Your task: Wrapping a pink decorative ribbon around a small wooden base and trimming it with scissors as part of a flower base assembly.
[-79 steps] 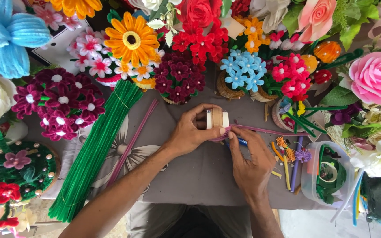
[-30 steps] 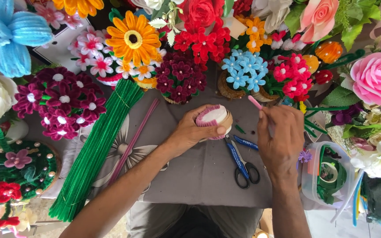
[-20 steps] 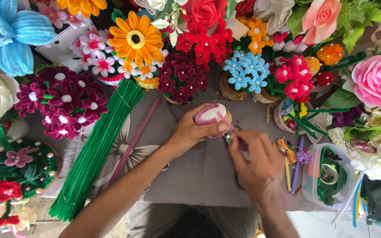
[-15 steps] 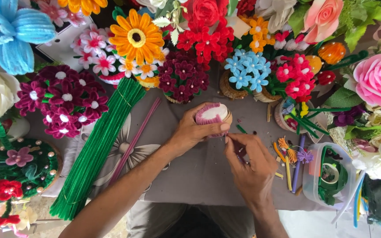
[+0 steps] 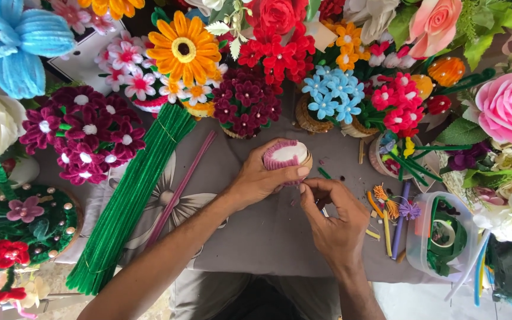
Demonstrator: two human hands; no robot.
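Observation:
My left hand grips a small round spool-like form with a white top and pink pipe cleaner wound round its side. My right hand is just below and right of it, fingers pinched together at the form's lower edge, apparently on the pink pipe cleaner's end, which the fingers hide. Both hands work over a grey cloth spread across my lap.
A bundle of green pipe cleaners and a few pink ones lie to the left. Pipe-cleaner flower pots ring the cloth. A clear tub with green tape stands right, with short coloured stem pieces beside it.
The scissors and the raised pink pipe cleaner are gone from view. My right hand came down from upper right to the form's lower edge. More pink wrap covers the form than 2.6 s ago.

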